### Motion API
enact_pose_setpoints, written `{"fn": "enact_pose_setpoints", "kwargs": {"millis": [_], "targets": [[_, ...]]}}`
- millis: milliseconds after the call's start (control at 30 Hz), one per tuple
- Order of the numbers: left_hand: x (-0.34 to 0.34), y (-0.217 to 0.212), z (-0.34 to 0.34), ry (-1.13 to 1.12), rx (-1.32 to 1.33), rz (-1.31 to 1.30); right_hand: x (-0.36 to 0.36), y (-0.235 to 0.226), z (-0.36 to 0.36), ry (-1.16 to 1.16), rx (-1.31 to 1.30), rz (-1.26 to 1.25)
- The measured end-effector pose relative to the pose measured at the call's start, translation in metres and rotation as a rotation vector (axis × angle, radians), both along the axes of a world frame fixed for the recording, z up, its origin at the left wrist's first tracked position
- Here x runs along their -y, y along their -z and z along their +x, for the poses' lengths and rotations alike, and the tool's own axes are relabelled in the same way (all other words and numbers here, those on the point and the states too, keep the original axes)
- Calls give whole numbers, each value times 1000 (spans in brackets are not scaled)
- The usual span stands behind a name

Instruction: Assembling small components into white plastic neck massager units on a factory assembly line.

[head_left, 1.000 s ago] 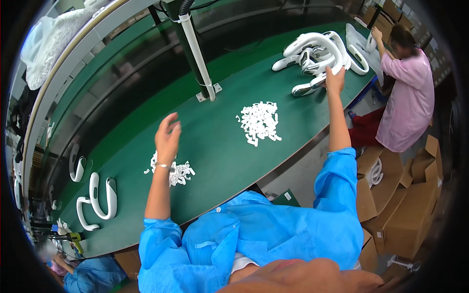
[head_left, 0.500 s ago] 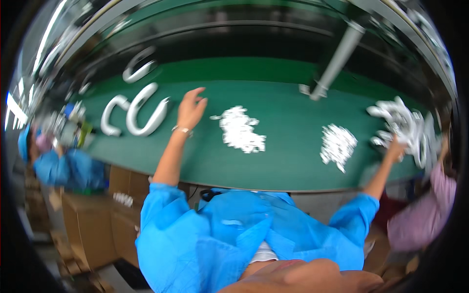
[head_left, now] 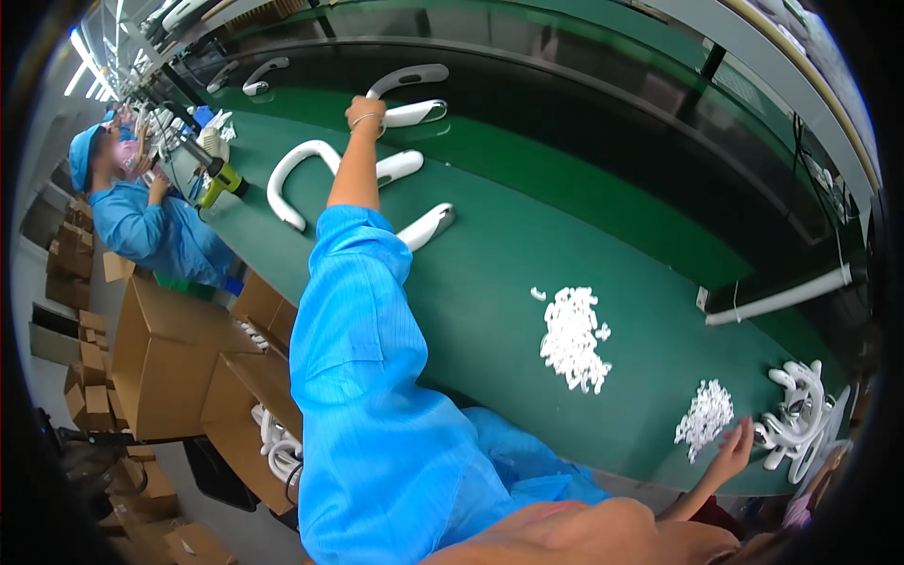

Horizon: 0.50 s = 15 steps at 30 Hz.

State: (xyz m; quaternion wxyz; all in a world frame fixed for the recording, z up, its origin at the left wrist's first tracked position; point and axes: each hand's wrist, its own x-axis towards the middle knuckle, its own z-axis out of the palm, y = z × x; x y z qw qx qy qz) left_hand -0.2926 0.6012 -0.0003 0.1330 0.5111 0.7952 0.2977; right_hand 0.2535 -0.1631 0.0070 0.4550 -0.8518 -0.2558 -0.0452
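Observation:
My left hand (head_left: 365, 113) reaches to the far left, its fingers closed around the bend of a white U-shaped neckband (head_left: 412, 115) at the back edge of the green table. Under my left forearm lies a second white neckband (head_left: 400, 168), partly hidden by the arm and sleeve; a curved white piece (head_left: 287, 184) shows on the arm's left side. At the right, my right hand (head_left: 730, 454) has its fingers stretched out and holds nothing I can see. It is between a small heap of white parts (head_left: 706, 414) and a jumble of white neckbands (head_left: 800, 414).
A larger heap of small white parts (head_left: 573, 339) lies mid-table. More white neckbands (head_left: 266, 75) are farther back left. A yellow-green tool (head_left: 222, 179) lies near a co-worker in blue (head_left: 151, 221). Cardboard boxes (head_left: 169, 358) stand below the left edge; a white bar (head_left: 782, 297) crosses the back right.
The view has swung left. My left hand, earlier open above the table, has gone out to the left and closed on a neckband. My right hand has come away from the jumbled neckbands.

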Motion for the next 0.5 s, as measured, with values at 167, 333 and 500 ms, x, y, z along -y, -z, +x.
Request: {"fn": "enact_pose_setpoints", "kwargs": {"millis": [167,333,500], "targets": [[-4,3,27,33,365,-149,1,9,-15,21,33,-48],[-26,20,22,9,361,-97,-29,14,-8,8,-6,5],[7,23,36,436,803,-18,-80,3,-28,-136,52,-25]]}}
